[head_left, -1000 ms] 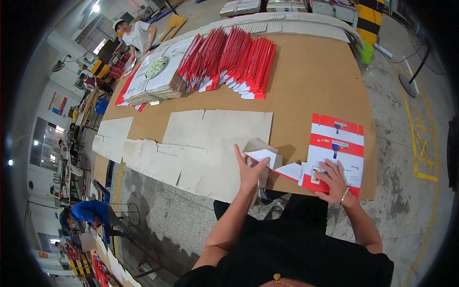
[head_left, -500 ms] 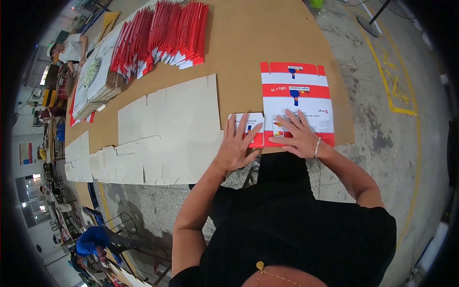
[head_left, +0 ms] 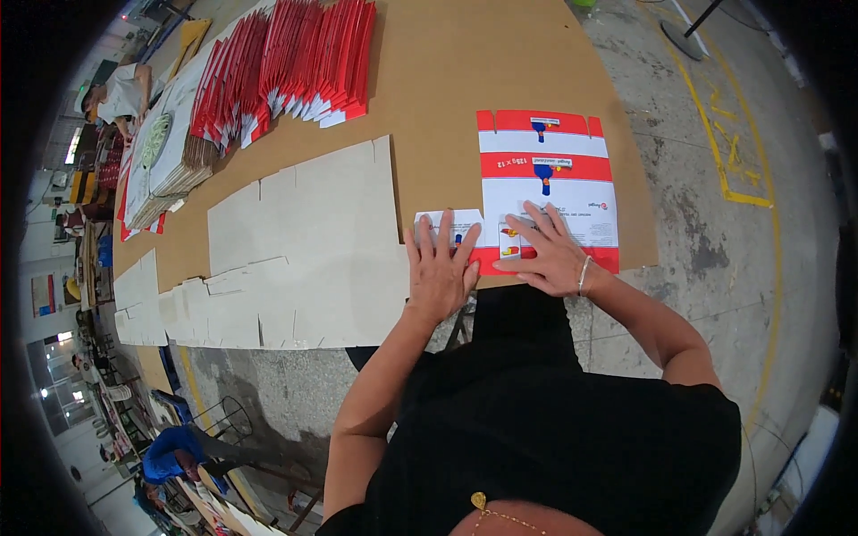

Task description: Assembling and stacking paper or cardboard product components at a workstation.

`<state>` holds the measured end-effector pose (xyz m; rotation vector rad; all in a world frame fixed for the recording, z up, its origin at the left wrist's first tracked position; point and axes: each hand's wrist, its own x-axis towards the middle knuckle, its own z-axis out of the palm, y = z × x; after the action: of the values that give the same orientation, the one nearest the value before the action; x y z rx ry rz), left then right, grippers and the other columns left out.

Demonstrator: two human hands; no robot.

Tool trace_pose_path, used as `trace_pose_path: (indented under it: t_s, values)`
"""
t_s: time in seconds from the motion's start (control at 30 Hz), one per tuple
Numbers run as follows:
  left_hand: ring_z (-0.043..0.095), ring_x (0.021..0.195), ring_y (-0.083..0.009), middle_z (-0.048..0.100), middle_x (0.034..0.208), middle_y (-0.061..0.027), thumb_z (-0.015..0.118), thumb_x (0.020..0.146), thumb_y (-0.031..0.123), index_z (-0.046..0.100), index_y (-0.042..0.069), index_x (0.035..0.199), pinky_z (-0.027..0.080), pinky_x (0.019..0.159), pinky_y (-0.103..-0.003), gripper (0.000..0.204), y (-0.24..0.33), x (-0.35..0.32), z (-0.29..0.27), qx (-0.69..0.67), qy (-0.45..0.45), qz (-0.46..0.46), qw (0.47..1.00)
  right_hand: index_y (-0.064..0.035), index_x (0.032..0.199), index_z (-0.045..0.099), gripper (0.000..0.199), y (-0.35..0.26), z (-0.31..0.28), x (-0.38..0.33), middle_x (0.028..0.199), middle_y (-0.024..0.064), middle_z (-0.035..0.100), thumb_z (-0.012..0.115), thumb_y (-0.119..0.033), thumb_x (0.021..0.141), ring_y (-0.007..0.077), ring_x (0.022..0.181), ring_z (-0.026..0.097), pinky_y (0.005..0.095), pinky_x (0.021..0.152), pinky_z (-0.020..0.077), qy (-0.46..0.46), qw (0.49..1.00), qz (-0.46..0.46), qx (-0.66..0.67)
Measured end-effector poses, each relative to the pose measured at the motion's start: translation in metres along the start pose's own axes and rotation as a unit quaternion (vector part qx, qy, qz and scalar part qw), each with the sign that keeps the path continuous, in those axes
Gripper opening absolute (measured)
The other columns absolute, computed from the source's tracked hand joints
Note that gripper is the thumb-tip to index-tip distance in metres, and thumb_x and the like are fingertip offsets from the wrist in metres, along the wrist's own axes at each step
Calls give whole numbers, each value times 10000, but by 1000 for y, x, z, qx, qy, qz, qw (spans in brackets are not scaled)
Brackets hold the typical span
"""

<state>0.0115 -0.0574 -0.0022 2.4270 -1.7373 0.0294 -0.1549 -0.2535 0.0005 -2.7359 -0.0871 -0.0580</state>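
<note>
A red and white printed cardboard box blank (head_left: 547,166) lies on the brown tabletop (head_left: 465,89) at its near right edge. Its narrower left panel is folded over, printed side up. My left hand (head_left: 440,275) rests on that panel with fingers spread. On the wider part of the blank, my right hand (head_left: 550,254) lies flat, fingers apart, a bracelet at its wrist. Neither hand grasps anything. Just left of my left hand are overlapping plain grey box blanks (head_left: 313,232), unprinted side up.
A row of folded red cartons (head_left: 286,67) leans at the far left. Beside it sits a tied stack of flat cardboard (head_left: 170,161) with a pale green object on top. One person (head_left: 125,94) is beyond the stack; another in blue (head_left: 174,454) is at lower left.
The whole view has shifted slightly, moving the table's contents a little left. My left hand has slid a bit left and nearer on the folded panel; my right hand stays on the blank.
</note>
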Motion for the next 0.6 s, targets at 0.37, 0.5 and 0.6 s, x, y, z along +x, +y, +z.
trace_pose_path:
  t_s: [0.37,0.5,0.6]
  values:
    - [421,1198,-590,388,1408,-306,551,908,364,430,225,1445,237,1082,-636,567,19,19,6,59,23,-22,998,-242,1355,550,490,0,7,0,1570,134,251,613,-375,887,419,1464,105,637,1142,55,10,999,30,-12]
    - [405,1223,-590,365,1423,-310,572,909,373,456,199,1424,251,1085,-621,557,27,16,13,78,21,-47,996,-249,1359,549,493,2,7,0,1570,134,255,609,-376,887,421,1464,103,634,1142,47,16,999,32,-17]
    - [425,1234,-539,379,1422,-291,601,898,376,485,146,1397,277,1084,-595,561,41,1,14,57,35,-36,997,-260,1345,555,505,5,9,-2,1546,137,294,612,-426,871,436,1440,152,651,1123,91,29,999,21,-23]
